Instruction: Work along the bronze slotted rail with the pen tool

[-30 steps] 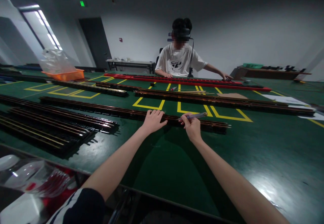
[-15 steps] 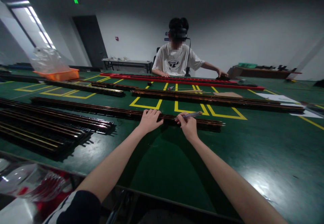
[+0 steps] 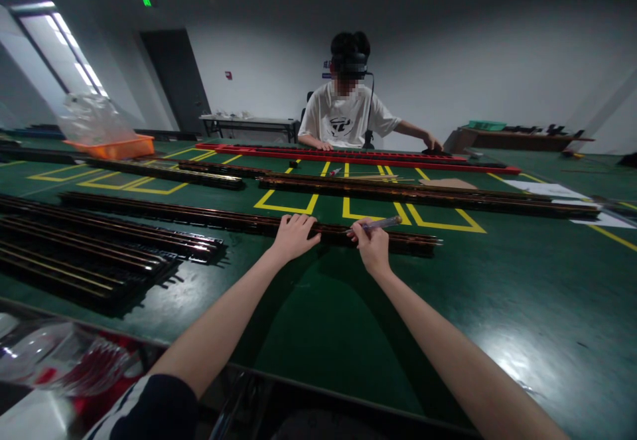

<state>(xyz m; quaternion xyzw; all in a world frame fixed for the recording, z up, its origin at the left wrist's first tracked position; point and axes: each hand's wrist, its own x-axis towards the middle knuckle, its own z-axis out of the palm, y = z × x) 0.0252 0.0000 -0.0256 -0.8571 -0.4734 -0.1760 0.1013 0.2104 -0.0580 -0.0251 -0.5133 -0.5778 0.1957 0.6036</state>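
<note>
A long dark rail [image 3: 233, 220] with copper-coloured strips lies across the green table in front of me. My left hand [image 3: 294, 235] grips it near the middle, fingers over the top and thumb along the near side. Pinched in my right hand [image 3: 371, 244] is a small screwdriver [image 3: 382, 223] with a translucent handle, its thin shaft pointing left and down at the rail between my hands. The exact contact of its tip is too small to make out. The rail's right end extends past my right hand.
Several similar dark rails [image 3: 89, 254] lie at left. Another long rail [image 3: 423, 194] lies beyond mine, near thin sticks and papers [image 3: 545, 189]. An orange tray [image 3: 112, 146] holds a plastic bag. Across the table [image 3: 318, 320], a person sits behind a red rail [image 3: 378, 158].
My right hand and the screwdriver have shifted slightly, the handle end moving a little up and right. My left hand stays on the rail.
</note>
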